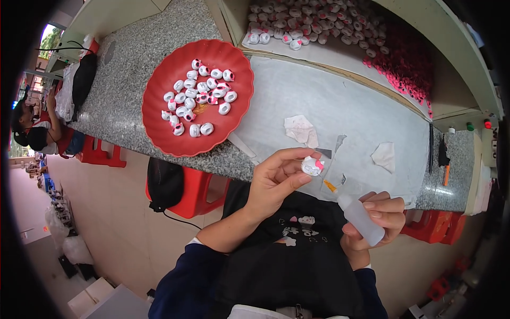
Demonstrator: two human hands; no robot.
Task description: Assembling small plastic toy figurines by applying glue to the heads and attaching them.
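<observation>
Between the thumb and fingers of my left hand point(276, 178) is a small white cat-head figure point(312, 166) with a pink bow, its face turned up. My right hand point(378, 215) is wrapped round a translucent white squeeze bottle point(362, 217). The bottle tilts so that its orange-yellow tip point(330, 186) points up and left, just short of the figure and apart from it. To the left, a red scalloped plate point(154, 114) holds many similar white pieces point(203, 86), some with pink parts.
White paper point(350, 101) covers the worktop, with a crumpled tissue point(300, 130) and a white scrap point(383, 156) on it. A shelf behind bears heaps of white heads point(319, 24) and pink pieces point(406, 74). Red stools point(196, 194) stand below the granite table point(119, 80). A person point(45, 125) sits far left.
</observation>
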